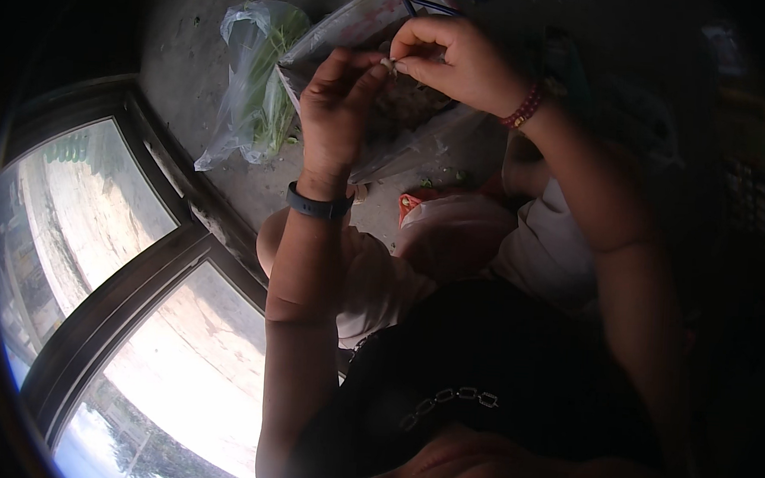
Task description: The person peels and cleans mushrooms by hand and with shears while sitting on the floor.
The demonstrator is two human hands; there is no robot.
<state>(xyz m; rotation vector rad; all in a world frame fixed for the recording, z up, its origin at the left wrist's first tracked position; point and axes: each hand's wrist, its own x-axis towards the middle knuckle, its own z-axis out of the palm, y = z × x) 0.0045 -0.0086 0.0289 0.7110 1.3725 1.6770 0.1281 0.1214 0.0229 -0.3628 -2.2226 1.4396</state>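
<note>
My left hand [341,104], with a dark band on the wrist, pinches a small pale object [388,64] between thumb and fingers. From the other side, the thumb and forefinger of my right hand [453,61] grip the same piece; it is too small to name. Both hands are above a box lined with clear plastic [295,46], whose shaded contents cannot be made out. Dark blue scissor-like handles [437,7] lie at its far edge.
A clear plastic bag of green vegetables [270,84] lies on the concrete floor left of the box. A red and whitish bag [454,223] is between my legs. Green scraps dot the floor. A framed glass door [195,229] stands at left; a yellowish crate [756,174] is at right.
</note>
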